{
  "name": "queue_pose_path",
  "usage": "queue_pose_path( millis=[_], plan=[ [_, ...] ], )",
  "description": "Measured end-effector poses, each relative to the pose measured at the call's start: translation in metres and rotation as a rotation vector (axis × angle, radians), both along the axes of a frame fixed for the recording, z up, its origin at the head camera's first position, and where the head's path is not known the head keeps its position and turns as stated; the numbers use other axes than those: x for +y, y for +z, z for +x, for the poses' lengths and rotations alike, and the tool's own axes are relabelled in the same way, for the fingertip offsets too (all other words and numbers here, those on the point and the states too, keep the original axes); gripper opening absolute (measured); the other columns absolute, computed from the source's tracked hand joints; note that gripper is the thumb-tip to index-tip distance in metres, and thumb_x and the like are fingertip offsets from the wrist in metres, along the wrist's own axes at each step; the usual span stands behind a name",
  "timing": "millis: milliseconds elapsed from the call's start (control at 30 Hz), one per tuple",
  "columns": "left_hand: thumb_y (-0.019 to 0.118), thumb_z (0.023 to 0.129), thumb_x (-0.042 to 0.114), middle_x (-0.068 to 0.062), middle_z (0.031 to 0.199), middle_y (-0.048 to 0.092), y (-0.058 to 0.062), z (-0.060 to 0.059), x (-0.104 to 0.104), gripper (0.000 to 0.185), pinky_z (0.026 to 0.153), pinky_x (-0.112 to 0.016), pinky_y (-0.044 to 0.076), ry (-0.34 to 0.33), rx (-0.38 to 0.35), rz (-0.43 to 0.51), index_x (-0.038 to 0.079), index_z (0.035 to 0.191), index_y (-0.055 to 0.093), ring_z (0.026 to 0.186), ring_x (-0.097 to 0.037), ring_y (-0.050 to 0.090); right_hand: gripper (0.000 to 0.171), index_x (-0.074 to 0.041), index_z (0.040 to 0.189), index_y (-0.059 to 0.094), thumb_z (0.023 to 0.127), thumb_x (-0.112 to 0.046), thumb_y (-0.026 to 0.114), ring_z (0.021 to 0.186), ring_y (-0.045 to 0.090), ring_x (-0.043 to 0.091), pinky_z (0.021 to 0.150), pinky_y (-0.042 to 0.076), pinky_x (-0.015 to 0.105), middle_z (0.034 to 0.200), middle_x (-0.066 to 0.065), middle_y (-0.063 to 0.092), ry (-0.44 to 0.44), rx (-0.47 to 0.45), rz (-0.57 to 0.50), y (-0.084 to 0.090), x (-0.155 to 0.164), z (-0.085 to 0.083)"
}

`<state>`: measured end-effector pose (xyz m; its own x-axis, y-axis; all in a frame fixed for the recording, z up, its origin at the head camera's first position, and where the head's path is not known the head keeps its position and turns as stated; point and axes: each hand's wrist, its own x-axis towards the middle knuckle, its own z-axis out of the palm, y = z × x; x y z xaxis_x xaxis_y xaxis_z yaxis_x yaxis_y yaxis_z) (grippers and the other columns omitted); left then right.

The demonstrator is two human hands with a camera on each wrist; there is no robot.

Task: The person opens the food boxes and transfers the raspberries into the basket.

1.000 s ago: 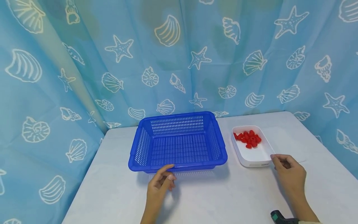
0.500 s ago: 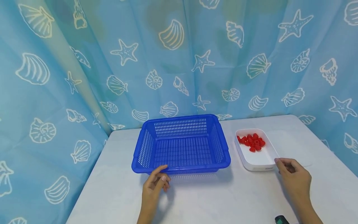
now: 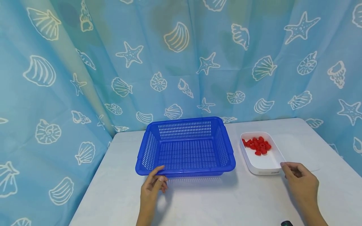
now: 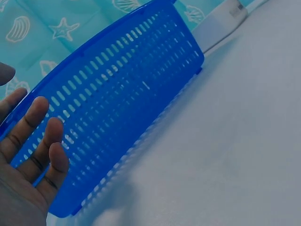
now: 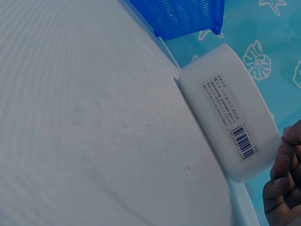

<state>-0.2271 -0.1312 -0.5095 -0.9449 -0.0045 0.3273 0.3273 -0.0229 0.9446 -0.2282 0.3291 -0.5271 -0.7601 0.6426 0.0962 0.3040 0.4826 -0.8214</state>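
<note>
Right wrist: barcode label (image 5: pixel 233 123), white tray (image 5: pixel 244 89)

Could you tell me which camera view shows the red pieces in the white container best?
The head view: the red pieces lie in plain sight inside the white container. The right wrist view shows only the container's labelled outside; the left wrist view, just its corner.

Both forearms bare, no sleeves or rings; dark, green-trimmed wrist device (image 3: pixel 286 223) just visible at btm right.
</note>
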Motion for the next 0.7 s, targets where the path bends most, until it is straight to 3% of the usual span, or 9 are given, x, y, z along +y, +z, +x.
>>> queue_pose_path(
  millis=[700],
  plan=[
    [0.055,0.103,0.013,-0.032,0.098,0.061,0.004,-0.005,-0.019,0.034,0.062,-0.033,0.054,0.12,-0.043,0.018,0.013,0.137,0.058,0.073,-0.025,0.063,0.036,-0.002,0.118,0.066,0.101,-0.032,0.059,0.067,0.055,0.002,0.055,0.042,0.012,0.107,0.017,0.068,0.008,-0.029,0.013,0.002,0.0,-0.001]
  ],
)
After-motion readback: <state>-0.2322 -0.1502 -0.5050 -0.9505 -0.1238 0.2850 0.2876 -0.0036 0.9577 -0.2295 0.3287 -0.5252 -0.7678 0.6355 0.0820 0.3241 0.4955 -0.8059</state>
